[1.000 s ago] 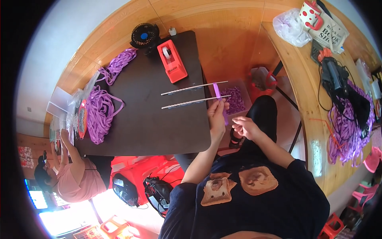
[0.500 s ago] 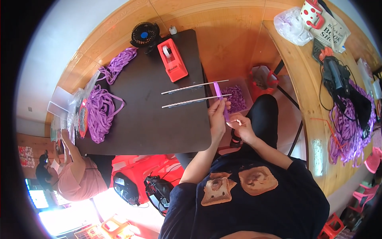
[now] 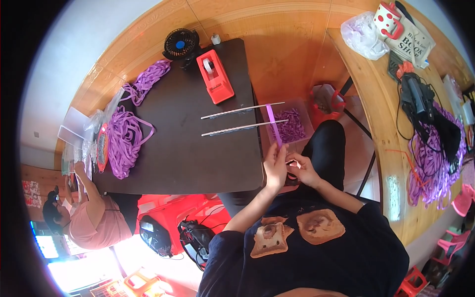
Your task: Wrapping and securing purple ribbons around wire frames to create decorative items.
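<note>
A purple ribbon strip (image 3: 273, 127) lies across the ends of two thin metal rods (image 3: 236, 111) that reach past the right edge of the dark table (image 3: 198, 168). Its near end is pinched between the fingers of my left hand (image 3: 275, 166), just off the table corner. Close beside it, my right hand (image 3: 304, 171) has its thumb and fingers curled together; what they grip, if anything, is too small to make out. Beneath the rod ends, a clear plastic box (image 3: 308, 119) holds many short purple ribbon pieces (image 3: 291, 126).
On the dark table stand a red tape dispenser (image 3: 215, 79), a black fan (image 3: 181, 45) and heaps of purple ribbon (image 3: 123, 141). A wooden table (image 3: 381, 109) on the right carries more ribbon (image 3: 425, 163). Another person (image 3: 99, 220) works at far left. Red stools (image 3: 168, 208) hold black bags.
Both hands have moved toward me, the left one sliding down the ribbon away from the rods. More of the strip now shows between the near rod and my left fingers.
</note>
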{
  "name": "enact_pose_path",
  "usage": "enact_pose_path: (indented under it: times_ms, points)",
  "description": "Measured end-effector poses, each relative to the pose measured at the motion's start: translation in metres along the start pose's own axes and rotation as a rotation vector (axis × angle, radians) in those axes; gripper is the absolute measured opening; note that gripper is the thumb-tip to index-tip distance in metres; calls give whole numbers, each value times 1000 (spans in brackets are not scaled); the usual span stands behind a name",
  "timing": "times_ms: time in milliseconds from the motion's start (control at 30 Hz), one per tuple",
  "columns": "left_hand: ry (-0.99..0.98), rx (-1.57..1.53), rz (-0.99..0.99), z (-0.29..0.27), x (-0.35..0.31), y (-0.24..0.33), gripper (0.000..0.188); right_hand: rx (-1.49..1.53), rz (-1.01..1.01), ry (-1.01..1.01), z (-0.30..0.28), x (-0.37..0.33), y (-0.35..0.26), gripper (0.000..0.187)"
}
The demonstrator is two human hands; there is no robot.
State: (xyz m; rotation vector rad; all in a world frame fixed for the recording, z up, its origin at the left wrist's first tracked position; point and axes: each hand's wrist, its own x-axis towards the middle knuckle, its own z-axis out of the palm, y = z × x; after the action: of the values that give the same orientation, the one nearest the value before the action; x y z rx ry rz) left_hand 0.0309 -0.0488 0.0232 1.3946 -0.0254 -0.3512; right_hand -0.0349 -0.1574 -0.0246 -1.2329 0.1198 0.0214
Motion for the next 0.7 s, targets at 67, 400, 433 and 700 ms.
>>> enact_pose_path:
  times_ms: [67,400,433,700]
  points:
    - [-28,-23,-10,-6,-9,-4,25,-46,-18,7,0,-2,1,24]
    - [4,-119,-34,-10,-22,4,18,-77,-140,-63,6,-7,-3,29]
    - [14,-139,-56,-10,-24,6,18,-72,-140,-73,6,-8,-4,30]
    - [-4,-222,-69,-14,-28,3,18,-68,-134,-105,1,-10,5,31]
